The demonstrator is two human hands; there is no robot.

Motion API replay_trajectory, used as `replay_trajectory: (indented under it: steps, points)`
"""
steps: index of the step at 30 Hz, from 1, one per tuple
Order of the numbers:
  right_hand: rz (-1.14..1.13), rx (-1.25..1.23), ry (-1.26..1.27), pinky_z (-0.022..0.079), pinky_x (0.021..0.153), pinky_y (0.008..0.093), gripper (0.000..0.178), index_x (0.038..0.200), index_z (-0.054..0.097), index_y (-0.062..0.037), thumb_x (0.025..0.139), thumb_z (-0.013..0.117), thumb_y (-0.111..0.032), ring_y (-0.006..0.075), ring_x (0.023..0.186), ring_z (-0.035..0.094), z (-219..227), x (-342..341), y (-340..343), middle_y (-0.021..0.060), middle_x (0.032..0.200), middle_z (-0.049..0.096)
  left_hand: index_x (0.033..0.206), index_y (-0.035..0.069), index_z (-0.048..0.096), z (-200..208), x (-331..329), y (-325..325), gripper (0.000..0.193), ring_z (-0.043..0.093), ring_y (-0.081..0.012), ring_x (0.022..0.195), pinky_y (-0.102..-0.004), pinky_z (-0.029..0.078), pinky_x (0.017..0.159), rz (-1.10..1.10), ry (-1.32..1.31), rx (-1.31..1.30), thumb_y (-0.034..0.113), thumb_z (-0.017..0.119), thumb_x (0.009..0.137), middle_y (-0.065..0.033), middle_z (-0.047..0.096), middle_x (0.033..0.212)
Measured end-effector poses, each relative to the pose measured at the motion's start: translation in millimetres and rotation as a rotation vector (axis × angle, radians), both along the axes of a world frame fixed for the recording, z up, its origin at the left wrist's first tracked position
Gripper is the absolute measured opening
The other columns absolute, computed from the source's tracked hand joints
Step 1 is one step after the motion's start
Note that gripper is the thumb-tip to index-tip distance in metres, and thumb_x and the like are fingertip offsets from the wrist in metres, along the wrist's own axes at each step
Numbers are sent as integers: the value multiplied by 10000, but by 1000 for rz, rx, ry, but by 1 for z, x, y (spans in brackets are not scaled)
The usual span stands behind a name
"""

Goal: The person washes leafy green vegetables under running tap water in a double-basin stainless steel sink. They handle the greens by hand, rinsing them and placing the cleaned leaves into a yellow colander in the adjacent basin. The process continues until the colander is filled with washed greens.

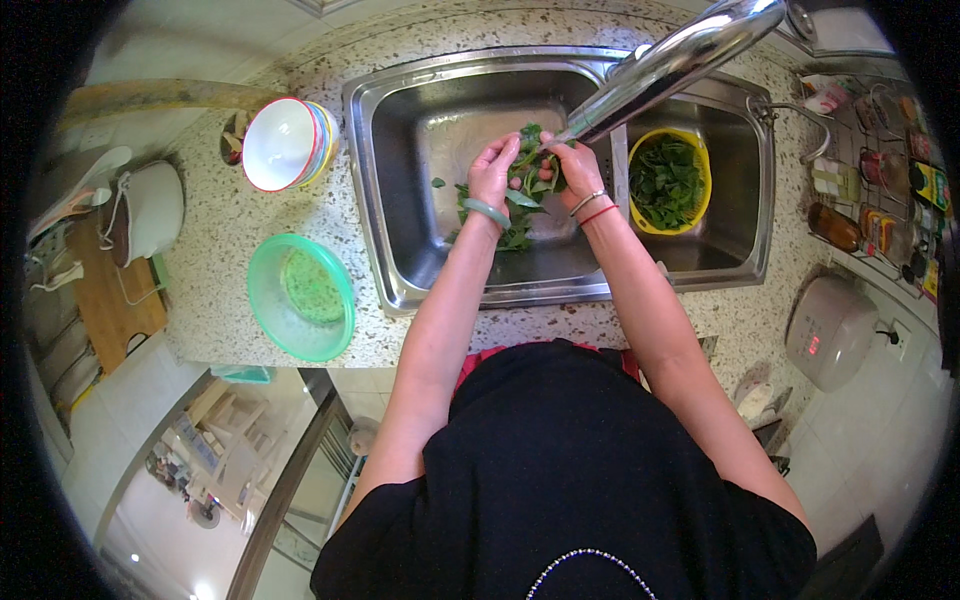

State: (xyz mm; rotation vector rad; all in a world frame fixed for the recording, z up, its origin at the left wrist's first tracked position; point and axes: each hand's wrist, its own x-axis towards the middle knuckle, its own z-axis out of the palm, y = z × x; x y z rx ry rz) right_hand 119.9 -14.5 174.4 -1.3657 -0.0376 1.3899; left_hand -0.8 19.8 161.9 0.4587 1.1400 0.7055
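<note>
Over the larger basin of the steel sink (410, 120), my left hand (492, 170) and my right hand (574, 170) are close together under the faucet (660, 75). Both have their fingers closed around leafy greens (522, 200), whose dark leaves hang down between my wrists. Some leaves lie lower in the basin, partly hidden by my left wrist, and one small loose leaf (438, 183) rests to the left. In the smaller right basin sits a yellow basket (708, 185) filled with more dark green leaves (665, 182).
Left of the sink stand stacked bowls (285, 145) and a translucent green bowl (345, 300) on the speckled counter (215, 220). A wire rack (870, 150) with bottles and jars is at the right, above a rice cooker (830, 330). The faucet reaches low over my hands.
</note>
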Motion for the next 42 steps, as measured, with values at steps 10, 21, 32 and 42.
replay_trajectory:
  steps: [10, 21, 32, 42]
  points:
    - [97, -9, 33, 361, 436, 220, 150, 847, 558, -54, 783, 626, -171, 89, 558, 469, -1, -1, -4, -2, 691, 528, 1061, 57, 536, 0, 1, 2, 320, 534, -73, 722, -171, 350, 503, -155, 51, 120, 54, 632, 756, -7, 590, 900]
    - [18, 80, 91, 429, 513, 221, 108, 859, 569, -36, 790, 597, -114, 115, 614, 541, -1, -4, -10, 25, 738, 582, 1011, 96, 562, -3, -2, 8, 229, 535, -75, 696, -187, 365, 509, 5, -65, -12, 165, 623, 801, 12, 586, 846]
    - [-127, 3, 31, 423, 462, 238, 136, 861, 552, -27, 753, 611, -86, 122, 582, 542, 1, -5, -9, 46, 724, 578, 999, 84, 538, -26, -14, 15, 208, 540, -128, 744, -230, 418, 519, 54, -299, -161, 226, 551, 848, -47, 568, 922]
    - [-106, 53, 56, 415, 466, 247, 161, 870, 570, -2, 732, 592, -82, 126, 557, 516, 0, -3, -13, 35, 699, 557, 1076, 54, 493, -13, -10, 19, 255, 550, -199, 846, -275, 463, 632, 122, -400, -177, 197, 501, 865, -106, 562, 973]
